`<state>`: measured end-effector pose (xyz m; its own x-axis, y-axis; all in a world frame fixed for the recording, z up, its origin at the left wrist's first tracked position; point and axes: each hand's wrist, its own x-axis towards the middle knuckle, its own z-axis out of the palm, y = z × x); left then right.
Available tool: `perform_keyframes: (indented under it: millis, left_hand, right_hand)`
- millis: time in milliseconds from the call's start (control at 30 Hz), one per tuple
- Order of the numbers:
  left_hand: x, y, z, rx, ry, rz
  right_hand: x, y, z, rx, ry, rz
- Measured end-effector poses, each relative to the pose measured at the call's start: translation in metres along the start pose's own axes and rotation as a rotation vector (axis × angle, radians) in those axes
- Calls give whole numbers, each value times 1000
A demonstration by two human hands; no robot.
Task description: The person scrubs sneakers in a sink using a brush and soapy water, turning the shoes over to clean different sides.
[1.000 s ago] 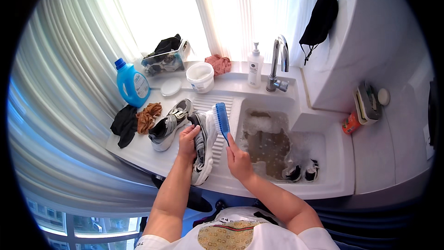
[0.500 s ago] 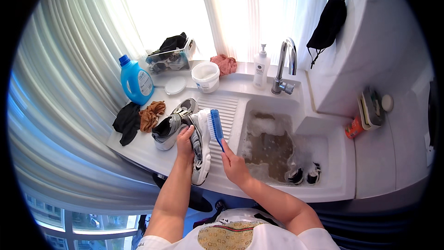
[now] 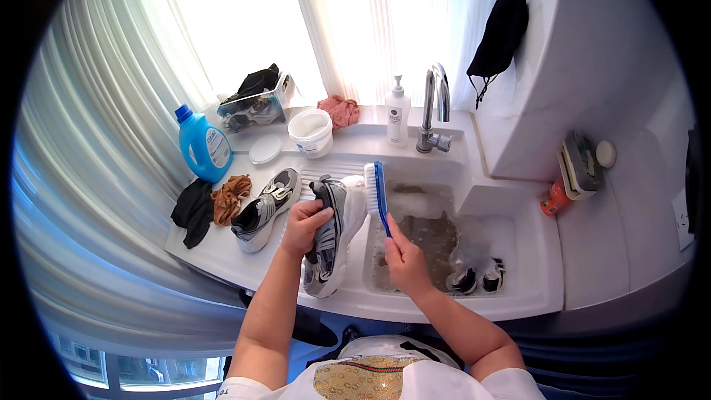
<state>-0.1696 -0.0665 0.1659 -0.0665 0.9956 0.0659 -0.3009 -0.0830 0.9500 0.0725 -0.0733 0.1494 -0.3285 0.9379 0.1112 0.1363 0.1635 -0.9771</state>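
My left hand (image 3: 304, 227) grips a grey and white sneaker (image 3: 342, 226) by its opening, with the white sole turned to the right. In my right hand (image 3: 406, 259) is the handle of a blue scrubbing brush (image 3: 378, 194). Its white bristles face left and touch the sole near the upper end of the shoe. A second, matching sneaker (image 3: 268, 207) rests on the ribbed drainboard, left of the held one. To the right lies the sink basin (image 3: 485, 215), holding murky, foamy water (image 3: 428, 238).
A black and white item (image 3: 480, 278) sits in the basin's near right corner. Around the counter stand a blue detergent bottle (image 3: 202, 144), white tub (image 3: 310, 135), pump bottle (image 3: 398, 113) and faucet (image 3: 435, 107). Brown cloth (image 3: 231, 198) and black cloth (image 3: 194, 206) lie at left.
Both hands have shifted right with the sneaker and brush, nearer the basin. The held sneaker now stands apart from its mate. The whole view has shifted slightly.
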Motion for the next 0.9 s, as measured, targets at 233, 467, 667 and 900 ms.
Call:
perform_keyframes:
  millis: [233,467,667,900]
  left_hand:
    - [21,16,30,803,-325,161]
    - [28,-29,74,1344,-105,-237]
    - [29,-15,100,1490,-285,96]
    - [-4,-24,57,1377,-333,654]
  right_hand:
    - [-37,10,-41,359,-89,267]
    - [-43,40,-64,264,-304,532]
    - [-36,46,-79,399,-170,499]
    - [-41,31,-97,473,-229,484]
